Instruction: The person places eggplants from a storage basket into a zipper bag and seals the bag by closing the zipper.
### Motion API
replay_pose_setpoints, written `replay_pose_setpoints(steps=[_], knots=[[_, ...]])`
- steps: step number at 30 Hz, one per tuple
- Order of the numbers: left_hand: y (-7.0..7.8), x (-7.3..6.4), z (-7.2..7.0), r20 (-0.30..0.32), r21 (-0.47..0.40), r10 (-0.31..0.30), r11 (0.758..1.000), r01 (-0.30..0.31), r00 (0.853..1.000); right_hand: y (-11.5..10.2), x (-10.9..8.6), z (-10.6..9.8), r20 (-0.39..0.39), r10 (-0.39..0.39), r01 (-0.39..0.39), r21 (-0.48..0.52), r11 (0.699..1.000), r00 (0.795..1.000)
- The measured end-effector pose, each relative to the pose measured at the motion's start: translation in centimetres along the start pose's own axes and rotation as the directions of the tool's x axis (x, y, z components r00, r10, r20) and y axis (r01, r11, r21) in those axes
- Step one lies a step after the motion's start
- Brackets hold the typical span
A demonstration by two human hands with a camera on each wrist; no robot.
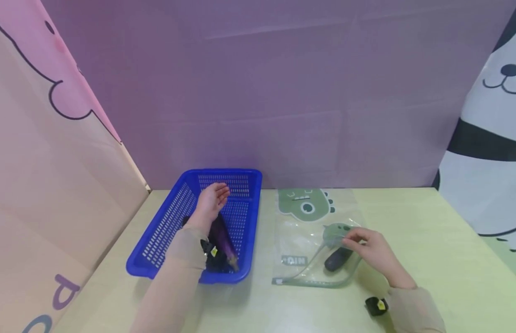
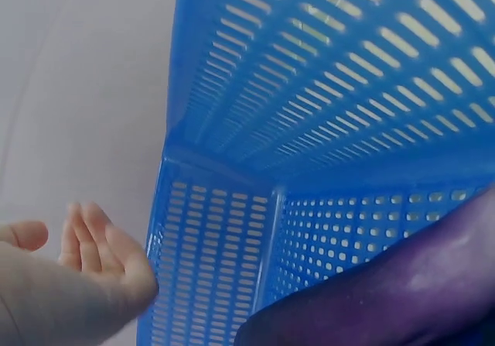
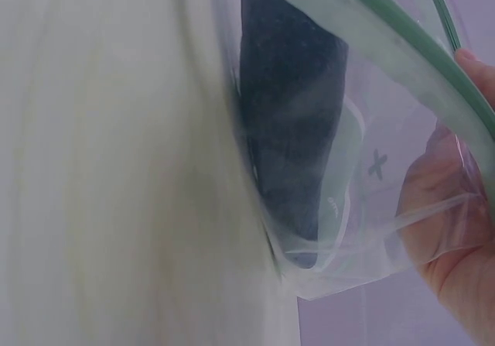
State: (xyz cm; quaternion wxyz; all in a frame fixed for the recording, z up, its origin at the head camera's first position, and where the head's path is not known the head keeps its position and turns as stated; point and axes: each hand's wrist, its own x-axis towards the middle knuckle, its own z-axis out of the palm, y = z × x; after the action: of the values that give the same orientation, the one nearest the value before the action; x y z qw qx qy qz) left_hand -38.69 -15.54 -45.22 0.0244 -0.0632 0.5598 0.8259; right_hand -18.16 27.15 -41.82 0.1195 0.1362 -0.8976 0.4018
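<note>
My left hand hovers over the blue plastic basket, fingers loosely extended and holding nothing. Below my left forearm lies a purple eggplant, partly hidden by the sleeve; the left wrist view shows its glossy side. Other dark shapes in the basket are mostly covered by the arm. With thumb and fingers my right hand pinches the raised edge of a clear zip bag printed with green dinosaur pictures. Inside the bag, close to its gaping mouth, lies a dark oblong vegetable; its kind is unclear through the plastic.
Basket and bag stand side by side on a pale wooden table. A purple cloth wall rises behind it. Printed panels stand at the left and right. Each wrist carries a small black camera.
</note>
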Motion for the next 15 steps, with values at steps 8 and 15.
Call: replay_pose_setpoints(steps=[8,15], knots=[[4.7,-9.3,5.4,-0.086,0.639,0.110,0.769,-0.030,0.990,-0.1,0.1,-0.1,-0.001,0.010,-0.010,0.006,1.000,1.000],[5.9,-12.3,7.2,-0.094,0.834,-0.029,0.544,0.094,0.995,-0.3,0.1,-0.3,0.024,0.054,-0.054,0.016,0.998,0.998]])
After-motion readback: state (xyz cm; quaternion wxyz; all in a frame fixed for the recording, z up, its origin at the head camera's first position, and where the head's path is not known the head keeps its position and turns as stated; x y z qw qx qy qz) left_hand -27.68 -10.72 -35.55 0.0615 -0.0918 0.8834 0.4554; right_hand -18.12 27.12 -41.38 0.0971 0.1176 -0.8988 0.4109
